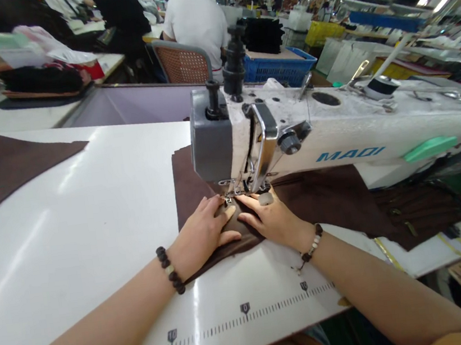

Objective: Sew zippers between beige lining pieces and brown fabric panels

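Dark brown fabric (pixel 302 200) lies under the head of a white sewing machine (pixel 348 134), spreading out to both sides of the needle area. My left hand (pixel 206 229) rests flat on the fabric, left of the presser foot (pixel 228 200), with fingers stretched out. On the other side my right hand (pixel 277 220) presses on the same fabric, fingers spread, their tips close to the foot. The needle's exact position is too small to tell.
Another brown piece (pixel 4 165) lies at the left of the white table (pixel 107 239). A ruler scale (pixel 245 308) runs along the front edge. Behind the machine are a blue crate (pixel 278 67), a chair (pixel 184 60) and a seated person (pixel 196 21) in white.
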The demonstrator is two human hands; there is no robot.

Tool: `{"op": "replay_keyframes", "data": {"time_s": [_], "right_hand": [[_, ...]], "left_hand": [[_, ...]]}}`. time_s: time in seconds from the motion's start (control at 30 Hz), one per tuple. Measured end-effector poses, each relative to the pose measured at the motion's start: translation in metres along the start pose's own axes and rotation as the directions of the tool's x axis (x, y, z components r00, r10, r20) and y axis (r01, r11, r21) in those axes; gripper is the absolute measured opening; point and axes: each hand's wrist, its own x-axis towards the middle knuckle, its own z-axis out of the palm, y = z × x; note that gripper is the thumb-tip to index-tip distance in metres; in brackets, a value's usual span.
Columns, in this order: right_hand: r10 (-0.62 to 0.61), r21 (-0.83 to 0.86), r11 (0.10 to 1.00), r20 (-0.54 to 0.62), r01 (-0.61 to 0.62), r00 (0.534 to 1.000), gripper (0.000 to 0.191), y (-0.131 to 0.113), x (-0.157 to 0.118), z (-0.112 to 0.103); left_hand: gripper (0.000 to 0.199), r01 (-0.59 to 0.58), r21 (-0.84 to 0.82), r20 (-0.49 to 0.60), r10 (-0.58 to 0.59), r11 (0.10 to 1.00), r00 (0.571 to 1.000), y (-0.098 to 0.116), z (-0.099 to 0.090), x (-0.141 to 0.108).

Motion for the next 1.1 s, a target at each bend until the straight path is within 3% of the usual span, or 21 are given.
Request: {"op": "replay_keyframes", "data": {"time_s": [0.13,0.27,0.33,0.43,0.47,0.5,0.6,0.67,0.77,0.93,1.1], "right_hand": [[0.068,-0.068,0.996,0.032,-0.066,0.997,0.043,0.010,-0.006,-0.005],[0.084,-0.135,0.989,0.212,-0.056,0.974,0.039,0.011,-0.017,-0.033],[0.051,-0.108,0.994,0.360,-0.013,0.932,0.040,0.005,-0.021,-0.055],[-0.098,0.034,0.995,0.553,0.095,0.827,0.033,-0.003,-0.020,-0.077],[-0.135,0.074,0.991,0.547,0.113,0.826,0.029,-0.004,-0.018,-0.077],[-0.147,0.093,0.989,0.491,0.116,0.859,0.027,-0.004,-0.017,-0.073],[-0.083,0.053,0.996,0.181,0.075,0.980,0.029,-0.001,-0.017,-0.042],[-0.037,0.021,0.999,0.068,0.035,0.997,0.037,-0.004,-0.022,-0.017],[0.037,-0.003,0.999,0.048,-0.037,0.998,0.042,-0.018,-0.031,-0.001],[0.031,-0.054,0.998,0.097,-0.026,0.995,0.039,-0.034,-0.035,-0.012],[0.063,-0.010,0.998,0.027,-0.063,0.998,0.039,-0.025,-0.038,0.000]], "left_hand": [[0.050,-0.040,-0.021,0.009,0.041,0.999,0.999,-0.008,0.003,-0.003],[0.049,-0.111,-0.054,0.151,0.118,0.992,0.981,-0.029,-0.009,0.001],[0.042,-0.144,-0.062,0.209,0.154,0.988,0.966,-0.040,-0.022,0.003],[0.029,-0.136,-0.041,0.216,0.141,0.990,0.966,-0.045,-0.041,0.003],[0.028,-0.120,-0.030,0.210,0.124,0.992,0.970,-0.041,-0.044,0.002],[0.028,-0.104,-0.020,0.202,0.106,0.994,0.974,-0.035,-0.044,0.000],[0.030,-0.061,0.006,0.132,0.060,0.998,0.989,-0.007,-0.031,-0.006],[0.035,-0.049,0.028,0.047,0.048,0.998,0.998,0.009,-0.017,-0.010],[0.049,-0.072,0.055,-0.033,0.074,0.996,0.997,0.013,-0.003,-0.014],[0.046,-0.178,0.034,0.000,0.178,0.984,0.984,-0.006,0.001,-0.017],[0.046,-0.122,0.079,-0.060,0.127,0.989,0.990,0.002,0.005,-0.017]]}}
